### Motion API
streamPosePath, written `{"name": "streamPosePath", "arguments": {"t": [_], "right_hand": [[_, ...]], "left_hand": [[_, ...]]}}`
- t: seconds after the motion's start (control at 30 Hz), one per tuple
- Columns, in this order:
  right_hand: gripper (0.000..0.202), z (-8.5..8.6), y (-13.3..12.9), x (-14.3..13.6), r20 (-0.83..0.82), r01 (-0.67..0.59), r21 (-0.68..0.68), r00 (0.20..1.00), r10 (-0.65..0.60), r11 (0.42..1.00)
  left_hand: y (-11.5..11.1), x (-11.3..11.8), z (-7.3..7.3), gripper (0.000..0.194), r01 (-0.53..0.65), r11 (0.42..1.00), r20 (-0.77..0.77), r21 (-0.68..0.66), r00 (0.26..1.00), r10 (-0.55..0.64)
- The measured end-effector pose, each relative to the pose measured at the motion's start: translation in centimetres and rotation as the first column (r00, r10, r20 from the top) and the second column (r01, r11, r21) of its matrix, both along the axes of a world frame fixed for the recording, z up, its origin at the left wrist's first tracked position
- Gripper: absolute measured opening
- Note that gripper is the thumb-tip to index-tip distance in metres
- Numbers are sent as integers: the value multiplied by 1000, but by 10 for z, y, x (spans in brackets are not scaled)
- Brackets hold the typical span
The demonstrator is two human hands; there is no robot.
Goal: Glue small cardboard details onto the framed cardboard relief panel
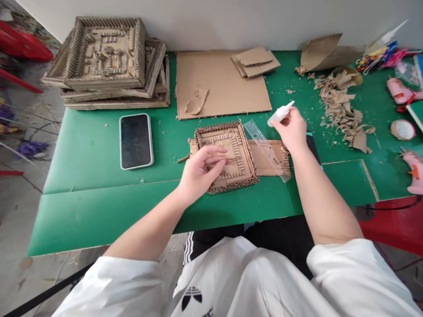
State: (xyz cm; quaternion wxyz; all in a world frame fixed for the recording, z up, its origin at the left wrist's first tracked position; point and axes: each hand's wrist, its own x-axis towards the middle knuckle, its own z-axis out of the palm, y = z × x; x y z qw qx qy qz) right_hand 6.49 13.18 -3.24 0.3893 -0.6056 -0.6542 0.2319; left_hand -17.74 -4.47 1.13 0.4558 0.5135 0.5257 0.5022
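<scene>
Head view is showing the small cardboard frame [253,161] lying on the green table [95,207], near the middle. You should probably be keeping your left hand [201,171] steady and squeezing the white bottle [278,116] softly. Your right hand [293,130] is holding it, tip pointing far and right. Your left fingers are bending over the frame, gap narrow; whether they're pinching something, I can't tell.

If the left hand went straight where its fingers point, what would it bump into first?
The left hand would probably meet the right wall of the square brown cardboard tray first, but the hand's height is unclear; it might pass over.
</scene>
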Motion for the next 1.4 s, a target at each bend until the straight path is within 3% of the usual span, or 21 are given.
{"name": "streamPosePath", "arguments": {"t": [0.1, 0.17, 0.23, 0.27, 0.33, 0.37, 0.47, 0.63, 0.87, 1.03, 1.23, 1.4], "right_hand": [[58, 8, -7, 6, 81, 11, -17, 997, -10, 1000], [63, 21, -26, 9, 109, 39, 32, 993, -42, 999], [36, 38, -57, 6, 34, 101, 131, 994, -107, 986], [21, 48, -76, 1, -1, 77, 166, 997, -78, 983], [11, 65, -112, -12, -47, -159, 151, 985, 168, 976], [10, 73, -126, -20, -50, -291, 145, 952, 301, 946], [11, 82, -149, -37, -80, -435, 142, 890, 448, 889], [10, 77, -145, -43, -132, -435, 57, 889, 439, 899], [8, 73, -144, -46, -228, -397, -35, 897, 379, 917], [8, 68, -142, -48, -272, -398, -83, 891, 364, 914], [7, 65, -141, -51, -294, -386, -64, 889, 352, 920], [4, 63, -139, -50, -308, -330, -41, 902, 302, 943]], "left_hand": [[-3, -1, 1, 16, 7, 989, -124, 144, 992, 11], [-4, -1, 2, 18, 26, 964, -177, 264, 984, 22], [-5, -1, 4, 20, 53, 940, -196, 338, 981, 15], [-6, 0, 4, 21, 65, 934, -197, 351, 980, 6], [-6, 2, 5, 19, 78, 939, -186, 335, 982, -15], [-5, 3, 5, 19, 81, 945, -172, 316, 985, -27], [-5, 6, 4, 19, 74, 964, -116, 256, 992, -46], [-3, 6, 6, 20, 50, 990, -85, 133, 996, -39], [-1, 6, 5, 20, 106, 989, -70, 106, 993, -99], [0, 6, 6, 20, 80, 994, -64, 79, 995, -75], [1, 7, 7, 23, 91, 995, -47, 45, 995, -89], [5, 1, 7, 27, 173, 983, -106, 67, 981, -166]]}}
